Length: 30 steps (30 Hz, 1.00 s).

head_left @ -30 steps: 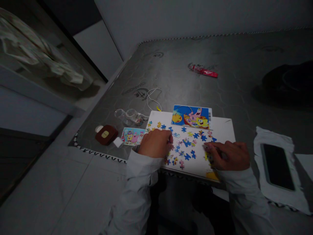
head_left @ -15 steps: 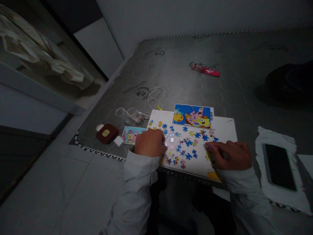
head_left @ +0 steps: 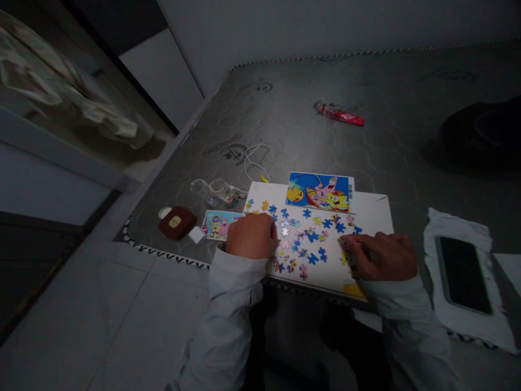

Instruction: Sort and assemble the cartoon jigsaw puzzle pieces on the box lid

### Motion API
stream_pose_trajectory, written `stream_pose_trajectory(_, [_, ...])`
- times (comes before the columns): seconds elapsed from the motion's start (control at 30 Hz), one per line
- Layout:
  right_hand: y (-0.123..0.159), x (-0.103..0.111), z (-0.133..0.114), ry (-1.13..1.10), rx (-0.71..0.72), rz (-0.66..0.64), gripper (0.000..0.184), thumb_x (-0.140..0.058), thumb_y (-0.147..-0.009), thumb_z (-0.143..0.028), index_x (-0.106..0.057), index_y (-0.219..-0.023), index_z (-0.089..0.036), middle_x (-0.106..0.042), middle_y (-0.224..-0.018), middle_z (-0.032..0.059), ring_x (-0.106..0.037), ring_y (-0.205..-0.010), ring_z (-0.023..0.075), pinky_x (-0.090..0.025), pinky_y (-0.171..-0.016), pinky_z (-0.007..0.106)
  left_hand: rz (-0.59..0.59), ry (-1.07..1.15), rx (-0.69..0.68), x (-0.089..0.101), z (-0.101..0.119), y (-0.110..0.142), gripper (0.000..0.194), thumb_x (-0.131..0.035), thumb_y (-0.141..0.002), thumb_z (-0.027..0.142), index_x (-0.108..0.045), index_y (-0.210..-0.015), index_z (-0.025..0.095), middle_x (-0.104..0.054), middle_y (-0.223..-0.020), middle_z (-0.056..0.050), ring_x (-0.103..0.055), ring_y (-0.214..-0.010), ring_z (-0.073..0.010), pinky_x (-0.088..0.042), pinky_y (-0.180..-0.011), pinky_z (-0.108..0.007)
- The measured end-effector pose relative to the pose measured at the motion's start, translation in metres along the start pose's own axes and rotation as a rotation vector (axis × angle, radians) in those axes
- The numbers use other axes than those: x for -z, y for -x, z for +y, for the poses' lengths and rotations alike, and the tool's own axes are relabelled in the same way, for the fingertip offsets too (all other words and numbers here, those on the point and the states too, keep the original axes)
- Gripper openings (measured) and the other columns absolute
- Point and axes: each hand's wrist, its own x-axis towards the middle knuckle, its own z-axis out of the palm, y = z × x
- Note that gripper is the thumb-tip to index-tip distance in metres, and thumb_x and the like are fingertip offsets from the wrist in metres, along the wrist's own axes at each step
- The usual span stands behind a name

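Note:
Many loose jigsaw pieces (head_left: pixel 312 235), blue, pink and yellow, are scattered over a white board (head_left: pixel 370 209). Over the board's left side is my left hand (head_left: pixel 251 236), its fingers curled down and closed; whatever they hold is hidden under the hand. A pale star-shaped piece (head_left: pixel 285 231) lies just right of those fingers. At the board's right side my right hand (head_left: pixel 385 256) has thumb and forefinger pinched together, too dark to show what is between them. Yellow pieces (head_left: pixel 345 258) lie below its fingertips. A cartoon picture card (head_left: pixel 319 191) rests along the board's far edge.
Left of the board are a second cartoon card (head_left: pixel 220 225), a brown case (head_left: pixel 177 222), a small white block (head_left: pixel 197 234) and clear plastic cups (head_left: pixel 220 190). A phone (head_left: pixel 464 274) lies on white cloth at right. A red packet (head_left: pixel 340 114) sits farther back.
My left hand has shifted a little left and its fingers have drawn back, uncovering the star-shaped piece and others nearby. My right hand stays in about the same place, still pinched.

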Motion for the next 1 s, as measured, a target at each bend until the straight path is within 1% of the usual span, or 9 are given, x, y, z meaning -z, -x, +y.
stream_pose_trajectory(0.13, [-0.001,0.003,0.001,-0.036,-0.059,0.009,0.028,-0.065,-0.098,-0.039,-0.08,-0.082,-0.022,-0.065,-0.055,-0.003,-0.054,-0.05,0.0101,-0.035,-0.067,0.033,0.093,0.072,-0.054,0.001,0.002,0.003,0.006,-0.075,-0.084,0.031,-0.076,-0.087,0.026,-0.079,-0.096,-0.003,-0.071,-0.095,-0.0291,-0.052,-0.082,-0.041])
stream_pose_trajectory(0.27, [-0.002,0.008,0.003,-0.114,-0.16,0.004,0.022,-0.064,-0.098,-0.034,-0.081,-0.087,-0.025,-0.073,-0.065,-0.0038,-0.062,-0.055,0.0109,-0.04,-0.07,0.031,0.202,0.203,-0.234,0.0,0.018,0.005,0.007,-0.073,-0.091,0.033,-0.074,-0.095,0.028,-0.08,-0.095,0.002,-0.072,-0.091,-0.0246,-0.05,-0.08,-0.036])
stream_pose_trajectory(0.37, [-0.004,0.011,0.0,-0.18,-0.231,0.027,0.02,-0.064,-0.098,-0.031,-0.08,-0.088,-0.025,-0.075,-0.069,-0.0035,-0.064,-0.058,0.012,-0.042,-0.071,0.031,0.183,0.286,-0.362,-0.004,0.035,0.006,0.01,-0.067,-0.096,0.03,-0.074,-0.102,0.028,-0.08,-0.102,0.002,-0.072,-0.095,-0.0225,-0.05,-0.084,-0.035])
stream_pose_trajectory(0.5, [-0.005,0.012,-0.006,-0.177,-0.281,0.016,0.023,-0.063,-0.099,-0.033,-0.08,-0.086,-0.025,-0.072,-0.066,-0.0029,-0.061,-0.056,0.0121,-0.041,-0.072,0.033,0.133,0.263,-0.424,-0.01,0.049,0.008,0.017,-0.059,-0.1,0.026,-0.074,-0.107,0.028,-0.079,-0.109,0.0,-0.072,-0.1,-0.0236,-0.052,-0.087,-0.036])
stream_pose_trajectory(0.6, [-0.006,0.012,-0.009,-0.179,-0.244,0.02,0.024,-0.063,-0.098,-0.034,-0.08,-0.083,-0.025,-0.071,-0.063,-0.0033,-0.058,-0.054,0.0112,-0.039,-0.071,0.032,0.117,0.226,-0.432,-0.012,0.052,0.008,0.019,-0.057,-0.101,0.027,-0.073,-0.111,0.028,-0.079,-0.11,-0.001,-0.073,-0.1,-0.0251,-0.054,-0.085,-0.037])
stream_pose_trajectory(0.73, [-0.006,0.011,-0.009,-0.165,-0.257,0.017,0.026,-0.062,-0.098,-0.034,-0.079,-0.081,-0.026,-0.07,-0.062,-0.0041,-0.058,-0.055,0.0113,-0.039,-0.073,0.032,0.128,0.221,-0.422,-0.011,0.047,0.008,0.027,-0.057,-0.101,0.024,-0.068,-0.126,0.028,-0.08,-0.111,-0.002,-0.074,-0.1,-0.025,-0.054,-0.086,-0.037])
stream_pose_trajectory(0.8, [-0.005,0.01,-0.008,-0.159,-0.256,0.028,0.027,-0.061,-0.098,-0.034,-0.08,-0.08,-0.027,-0.07,-0.062,-0.0041,-0.058,-0.055,0.0115,-0.039,-0.073,0.032,0.168,0.183,-0.373,-0.008,0.041,0.008,0.026,-0.059,-0.099,0.024,-0.069,-0.122,0.029,-0.08,-0.11,-0.002,-0.074,-0.1,-0.0261,-0.054,-0.085,-0.037])
stream_pose_trajectory(0.9, [-0.003,0.008,-0.005,-0.148,-0.246,0.032,0.027,-0.061,-0.098,-0.034,-0.08,-0.081,-0.027,-0.07,-0.061,-0.0045,-0.057,-0.054,0.0112,-0.039,-0.072,0.033,0.252,0.093,-0.233,-0.004,0.028,0.006,0.02,-0.059,-0.097,0.023,-0.075,-0.109,0.03,-0.08,-0.109,-0.003,-0.074,-0.099,-0.0292,-0.053,-0.081,-0.039])
stream_pose_trajectory(1.0, [-0.003,0.006,-0.001,-0.13,-0.163,0.037,0.024,-0.064,-0.096,-0.033,-0.08,-0.08,-0.027,-0.07,-0.06,-0.0051,-0.056,-0.052,0.0097,-0.036,-0.069,0.033,0.262,0.069,-0.174,-0.001,0.02,0.006,0.021,-0.058,-0.097,0.024,-0.076,-0.107,0.031,-0.08,-0.108,-0.003,-0.073,-0.099,-0.0309,-0.052,-0.079,-0.04])
